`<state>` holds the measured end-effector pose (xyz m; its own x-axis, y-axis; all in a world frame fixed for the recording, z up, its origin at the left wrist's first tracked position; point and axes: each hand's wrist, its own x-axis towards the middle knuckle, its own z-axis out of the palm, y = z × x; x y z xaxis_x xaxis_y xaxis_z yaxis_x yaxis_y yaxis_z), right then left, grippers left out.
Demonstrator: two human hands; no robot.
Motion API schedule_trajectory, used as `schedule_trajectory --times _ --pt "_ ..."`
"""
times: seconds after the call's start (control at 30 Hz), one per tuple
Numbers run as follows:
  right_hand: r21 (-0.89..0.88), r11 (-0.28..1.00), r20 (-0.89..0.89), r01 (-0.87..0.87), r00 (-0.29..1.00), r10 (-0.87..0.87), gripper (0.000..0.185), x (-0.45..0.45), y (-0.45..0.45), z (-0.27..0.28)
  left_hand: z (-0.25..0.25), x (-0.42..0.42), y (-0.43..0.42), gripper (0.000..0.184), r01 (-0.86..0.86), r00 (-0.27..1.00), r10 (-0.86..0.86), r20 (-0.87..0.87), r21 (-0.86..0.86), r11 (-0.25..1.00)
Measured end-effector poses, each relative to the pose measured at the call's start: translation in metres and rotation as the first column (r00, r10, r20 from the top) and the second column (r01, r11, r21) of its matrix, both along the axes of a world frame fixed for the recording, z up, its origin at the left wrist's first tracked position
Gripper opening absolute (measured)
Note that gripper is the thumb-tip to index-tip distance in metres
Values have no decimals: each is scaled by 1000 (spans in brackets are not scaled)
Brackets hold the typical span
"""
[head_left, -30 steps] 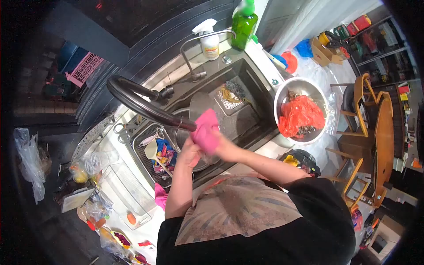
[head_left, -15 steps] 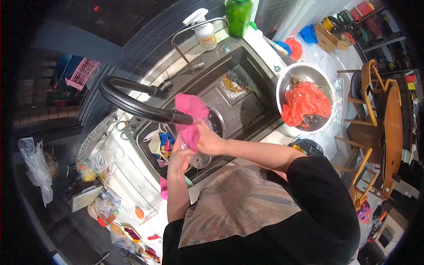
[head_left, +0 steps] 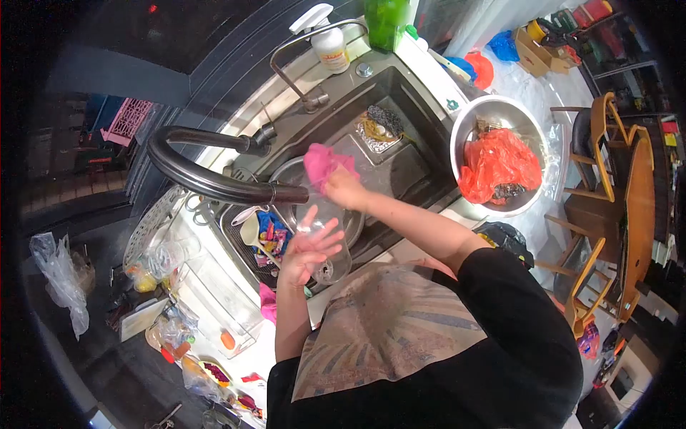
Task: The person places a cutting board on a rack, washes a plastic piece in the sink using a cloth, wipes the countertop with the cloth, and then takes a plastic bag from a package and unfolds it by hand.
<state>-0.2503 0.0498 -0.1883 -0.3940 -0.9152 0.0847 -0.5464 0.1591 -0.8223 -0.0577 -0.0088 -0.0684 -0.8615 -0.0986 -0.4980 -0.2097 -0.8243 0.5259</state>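
My right hand grips a bunched pink cloth over the sink. Below the black faucet's spout, my left hand is spread, fingers apart. Beside and partly behind those fingers is a clear, see-through vessel; whether the palm touches it I cannot tell. Under both hands a round metal basin sits in the sink, partly hidden. Left of my left hand, a drain basket holds a pale ladle-like utensil and colourful items.
A steel bowl with a red plastic bag stands right of the sink. A spray bottle, a thin second tap and a green bottle are at the back. Wooden chairs stand at right.
My right hand has moved right and up with the pink cloth, away from my left hand. My left hand has opened, its fingers now spread, and more of the clear vessel shows.
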Motion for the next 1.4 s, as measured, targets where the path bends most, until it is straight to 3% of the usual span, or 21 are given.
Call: schedule_trajectory --times 0.03,0.13,0.27,0.37,0.43,0.47,0.53,0.57,0.63,0.67,0.73,0.83,0.97,1.03,1.07,1.1,1.13,1.17,1.23,1.27,1.4 --pt "-171 984 18 43 999 -41 36 13 4 7 -2 0 -3 109 -1 1000 1 3 5 1000" --pt "-208 977 -5 -39 999 39 42 46 25 40 -1 -4 -9 95 -129 988 135 77 -78 989" --pt "-231 970 93 -73 991 96 49 61 33 58 -14 12 -19 87 -104 980 134 150 -194 976" --pt "-299 932 -34 -207 978 206 43 36 17 48 10 10 -17 94 2 977 36 212 -176 984" --pt "-217 975 -260 -56 966 -2 35 21 5 32 27 11 -14 96 0 981 32 193 -164 986" --pt "-218 975 -257 -53 966 -4 35 10 0 23 31 13 -13 98 -6 985 31 171 -149 989" --pt "238 969 -74 -61 994 80 33 -9 -8 5 31 23 -16 98 -2 992 17 122 -115 993" --pt "235 970 -70 -61 994 80 33 -15 -11 -13 30 28 -19 98 1 998 5 70 -82 997" --pt "74 981 350 177 917 -192 34 -20 -13 -48 24 36 -21 97 3 999 0 51 -66 998" --pt "73 981 352 179 916 -193 34 -20 -11 -44 25 37 -21 97 -1 998 3 61 -46 999" --pt "192 904 551 382 720 -422 34 -22 -5 -29 23 39 -21 96 -1 997 2 71 -24 1000" --pt "173 859 423 481 752 -506 33 -22 -16 -119 17 48 -22 96 40 978 -15 209 -113 993" --pt "306 837 510 455 664 -547 32 -36 -1 -76 13 60 -24 93 67 965 -28 261 -142 988" --pt "428 700 620 572 378 -687 37 -41 -7 -81 11 65 -27 92 63 964 -24 266 -142 988" --pt "428 700 622 571 376 -687 37 -45 -8 -77 9 67 -29 89 89 973 -56 225 -140 986" --pt "451 718 818 530 76 -570 36 -50 -8 -73 8 69 -31 86 113 979 -86 184 -140 984" --pt "457 745 889 486 -244 -387 36 -53 -7 -69 5 71 -32 86 112 979 -84 186 -142 984" --pt "456 746 890 485 -243 -386 36 -53 -3 -69 5 68 -32 85 105 981 -80 176 -136 985" --pt "332 793 923 511 -351 -160 31 -51 3 -67 2 60 -33 85 97 984 -75 162 -132 987" --pt "329 794 924 510 -348 -159 31 -46 1 -62 2 50 -30 84 98 979 -68 192 -154 983" --pt "422 610 893 671 -422 -154 24 0 -13 -4 3 -4 -11 77 131 955 -42 294 -290 948"
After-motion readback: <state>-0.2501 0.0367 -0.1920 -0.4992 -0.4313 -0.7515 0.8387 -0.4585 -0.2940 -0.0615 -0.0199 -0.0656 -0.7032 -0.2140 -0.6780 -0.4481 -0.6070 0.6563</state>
